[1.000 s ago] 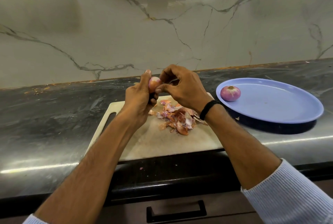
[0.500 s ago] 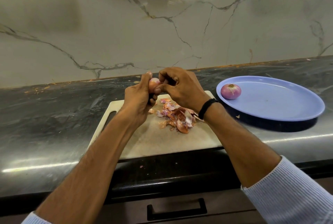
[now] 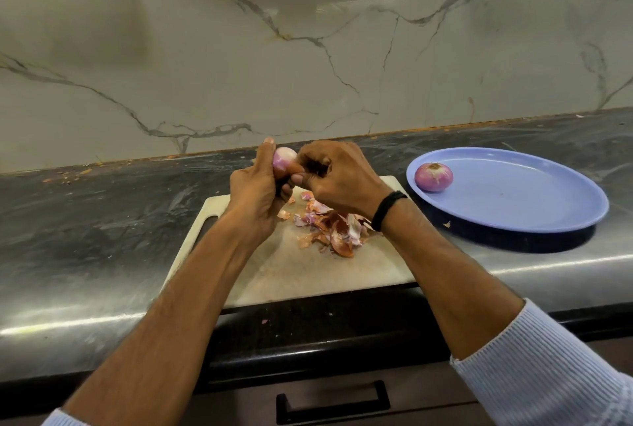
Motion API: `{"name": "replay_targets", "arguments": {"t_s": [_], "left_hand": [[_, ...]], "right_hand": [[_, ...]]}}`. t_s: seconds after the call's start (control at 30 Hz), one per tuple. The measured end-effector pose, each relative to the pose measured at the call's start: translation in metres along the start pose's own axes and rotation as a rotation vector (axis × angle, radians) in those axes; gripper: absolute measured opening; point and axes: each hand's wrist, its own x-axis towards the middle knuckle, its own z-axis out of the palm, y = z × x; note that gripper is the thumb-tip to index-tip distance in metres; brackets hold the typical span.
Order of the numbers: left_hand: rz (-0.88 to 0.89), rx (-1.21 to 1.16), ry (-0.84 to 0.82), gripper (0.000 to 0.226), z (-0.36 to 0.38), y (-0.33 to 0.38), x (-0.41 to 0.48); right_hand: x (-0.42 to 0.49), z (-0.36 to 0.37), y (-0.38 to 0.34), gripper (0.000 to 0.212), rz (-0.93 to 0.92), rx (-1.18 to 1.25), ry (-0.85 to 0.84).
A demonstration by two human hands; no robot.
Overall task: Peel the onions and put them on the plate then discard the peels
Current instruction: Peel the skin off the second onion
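Left hand (image 3: 255,192) raised over cutting board (image 3: 291,275), near its 12 o'clock edge. Fingers curled round held onion (image 3: 284,160), thumb upright along onion's 9 o'clock side. Right hand (image 3: 339,179) at onion's 3 o'clock, fingers bent, thumb and fingertips pinching onion's lower skin. Peels (image 3: 332,227) heaped on board toward its 2 o'clock, under right wrist. Second onion (image 3: 433,176), peeled, sits at 9 o'clock inside blue plate (image 3: 531,206). Plate on counter (image 3: 102,220) at board's 3 o'clock.
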Motion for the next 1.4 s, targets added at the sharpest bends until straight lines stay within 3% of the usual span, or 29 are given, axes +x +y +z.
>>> {"name": "replay_targets", "arguments": {"t_s": [0.13,0.33,0.43,0.53,0.67,0.77,0.83,1.0,1.2,1.4], "left_hand": [[-0.097,-0.045,-0.036,0.043,0.000,0.000,0.000],[-0.193,-0.091,-0.157,0.045,-0.002,-0.001,0.002],[-0.217,-0.161,-0.188,0.047,-0.007,0.004,0.001],[-0.203,-0.195,-0.188,0.050,-0.012,0.009,0.001],[-0.202,-0.158,-0.205,0.057,-0.009,0.007,0.001],[-0.214,-0.140,-0.158,0.062,-0.008,0.006,0.003],[-0.218,-0.146,-0.129,0.065,-0.008,0.006,0.005],[-0.187,-0.169,-0.108,0.067,-0.006,0.007,0.003],[-0.147,-0.230,-0.095,0.064,-0.003,0.009,-0.004],[-0.095,-0.083,-0.054,0.057,-0.002,0.006,-0.006]], "right_hand": [[0.000,-0.007,-0.003,0.008,0.095,0.140,-0.053],[-0.001,-0.013,-0.003,0.022,0.229,0.366,-0.080],[-0.001,-0.014,0.001,0.026,0.276,0.413,-0.026],[-0.001,-0.015,0.007,0.031,0.276,0.316,0.054],[-0.003,-0.016,0.005,0.031,0.228,0.129,-0.056],[-0.004,-0.017,0.006,0.043,0.220,0.062,-0.086],[-0.004,-0.016,0.008,0.047,0.219,0.046,-0.047],[-0.001,-0.010,0.006,0.028,0.138,0.058,0.115],[0.002,0.000,0.000,0.043,0.051,0.075,0.124],[0.002,-0.002,-0.002,0.035,0.055,0.099,0.147]]}}
